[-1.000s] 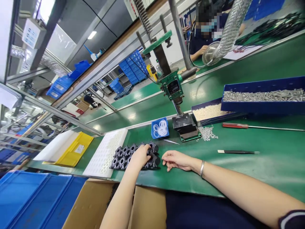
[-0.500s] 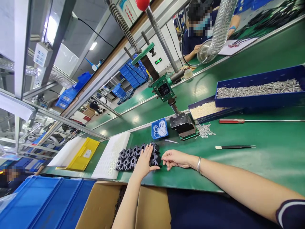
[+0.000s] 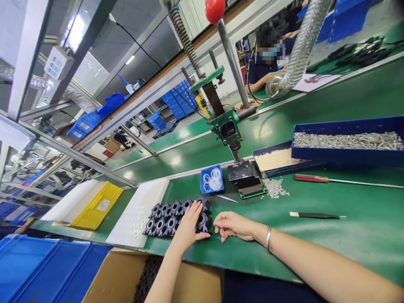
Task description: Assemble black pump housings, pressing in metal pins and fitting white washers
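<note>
Two rows of black plastic parts [image 3: 171, 224] with round holes stand side by side on the green bench. Across the right end of these rows lies my left hand [image 3: 188, 227], its fingers stretched out and thumb apart, covering some of the parts. Just right of the rows, my right hand [image 3: 235, 226] rests with fingers curled in; anything inside them is hidden. Behind the hands sits a small blue tray [image 3: 203, 184] of white rings [image 3: 215, 179]. A hand press [image 3: 243, 172] with a red knob stands on the bench beyond my right hand.
Small metal pieces [image 3: 276, 188] lie beside the press. Blue bins hold metal pins [image 3: 347, 140] and cream bits [image 3: 277, 159]. Tweezers [image 3: 317, 215] and a screwdriver [image 3: 311, 178] lie right. White foam [image 3: 126, 227] and a yellow bin [image 3: 91, 212] are left; a cardboard box [image 3: 110, 273] stands below. A co-worker [image 3: 268, 54] sits opposite.
The camera view has shifted and tilted slightly, so the bench sits lower in the picture. Both hands keep nearly the same pose beside the black parts.
</note>
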The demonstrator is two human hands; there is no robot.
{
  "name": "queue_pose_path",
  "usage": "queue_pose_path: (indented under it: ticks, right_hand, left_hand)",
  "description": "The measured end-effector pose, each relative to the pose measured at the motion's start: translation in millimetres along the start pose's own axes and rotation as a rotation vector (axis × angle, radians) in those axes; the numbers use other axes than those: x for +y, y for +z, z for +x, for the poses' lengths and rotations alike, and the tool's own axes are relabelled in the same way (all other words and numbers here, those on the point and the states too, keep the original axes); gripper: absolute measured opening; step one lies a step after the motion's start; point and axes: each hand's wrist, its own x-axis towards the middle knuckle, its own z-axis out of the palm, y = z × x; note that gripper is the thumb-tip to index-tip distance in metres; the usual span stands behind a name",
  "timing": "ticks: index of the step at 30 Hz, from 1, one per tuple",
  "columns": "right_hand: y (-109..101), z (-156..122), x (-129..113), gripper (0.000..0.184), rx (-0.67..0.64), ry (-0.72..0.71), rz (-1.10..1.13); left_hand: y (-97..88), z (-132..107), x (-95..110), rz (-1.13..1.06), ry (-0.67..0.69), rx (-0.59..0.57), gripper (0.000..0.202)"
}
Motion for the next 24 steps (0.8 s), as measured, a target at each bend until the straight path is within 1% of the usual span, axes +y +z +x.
queue_pose_path:
  ticks: [3, 5, 7, 9, 11, 13, 15, 17, 19, 21, 24]
  right_hand:
    - [0.2, 0.2, 0.9, 0.049, 0.015, 0.004, 0.008]
    - [-0.3, 0.9, 2.6, 0.049, 0.022, 0.005, 0.018]
    - [-0.8, 1.8, 4.3, 0.050, 0.028, 0.010, 0.032]
    - [-1.0, 2.7, 5.3, 0.052, 0.037, 0.018, 0.048]
    - [-0.5, 3.2, 5.4, 0.054, 0.044, 0.024, 0.064]
    - [0.5, 3.5, 4.7, 0.055, 0.052, 0.027, 0.076]
    - [1.7, 3.9, 4.0, 0.056, 0.057, 0.033, 0.084]
    - [2.4, 4.7, 3.9, 0.057, 0.062, 0.039, 0.090]
    - [2.3, 5.8, 4.9, 0.057, 0.069, 0.037, 0.100]
    - [1.2, 7.0, 7.0, 0.057, 0.073, 0.034, 0.116]
    - [-1.7, 9.5, 12.1, 0.056, 0.070, 0.033, 0.129]
  left_hand:
    - [3.0, -3.8, -3.7, -0.019, 0.001, 0.014, 0.118]
    - [1.3, -6.7, -6.7, -0.038, 0.009, 0.006, 0.120]
    - [-6.2, -5.2, -8.2, -0.074, 0.011, 0.000, 0.123]
    - [-19.6, 6.4, -6.7, -0.128, -0.011, 0.016, 0.116]
    - [-35.7, 32.1, -2.9, -0.177, -0.050, 0.058, 0.095]
    - [-48.9, 70.7, -0.2, -0.186, -0.064, 0.108, 0.070]
    - [-54.8, 115.9, -2.0, -0.117, 0.009, 0.124, 0.059]
    - [-52.9, 159.5, -9.1, -0.094, 0.043, 0.115, 0.058]
    - [-46.5, 194.5, -18.7, -0.088, 0.065, 0.091, 0.059]
    - [-39.7, 218.4, -26.6, -0.090, 0.092, 0.048, 0.056]
    - [-33.4, 237.0, -30.2, -0.104, 0.129, -0.015, 0.047]
